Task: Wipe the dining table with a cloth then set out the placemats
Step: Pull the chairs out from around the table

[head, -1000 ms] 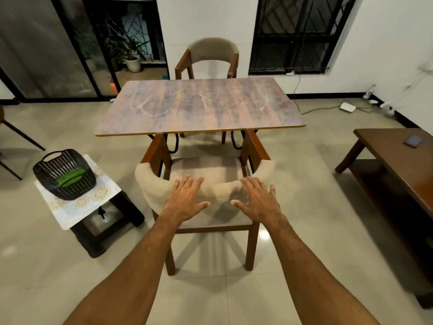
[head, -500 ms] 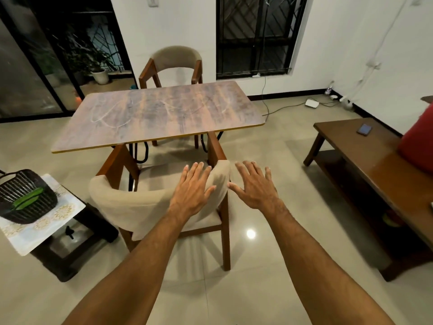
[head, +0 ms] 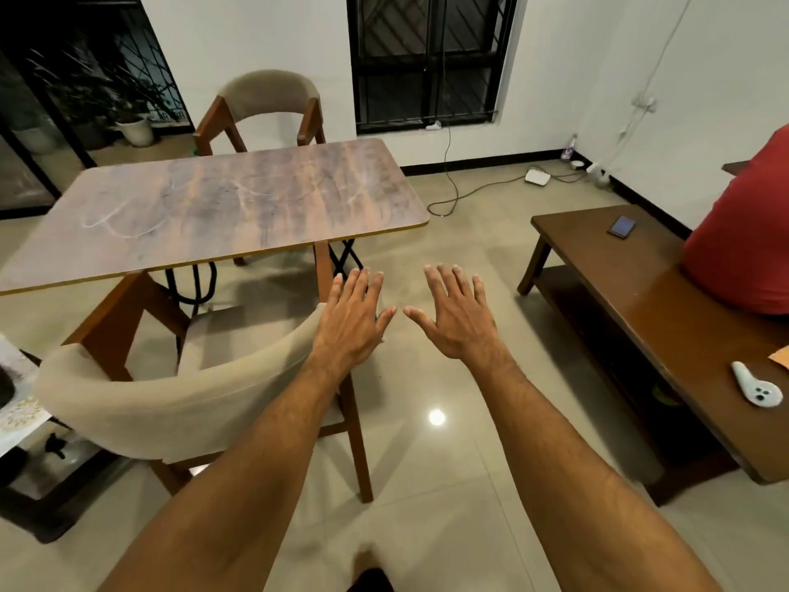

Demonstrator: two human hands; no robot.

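Both hands are spread flat and hold nothing: the left hand point(head: 352, 320) lies over the padded beige back of a wooden chair point(head: 170, 403), the right hand point(head: 457, 316) hovers above glossy floor tiles. The rectangular wood-grain worktop point(head: 213, 211), streaked with pale smears, stands just beyond the chair.

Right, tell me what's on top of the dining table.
The dining table carries only pale, chalky smear marks; no cloth or placemats lie on it. Its near-left corner is out of view.

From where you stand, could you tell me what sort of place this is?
Most likely a home's dining and living room: a wooden dining table with upholstered chairs at each end, a low coffee table holding a phone, and a tiled floor.
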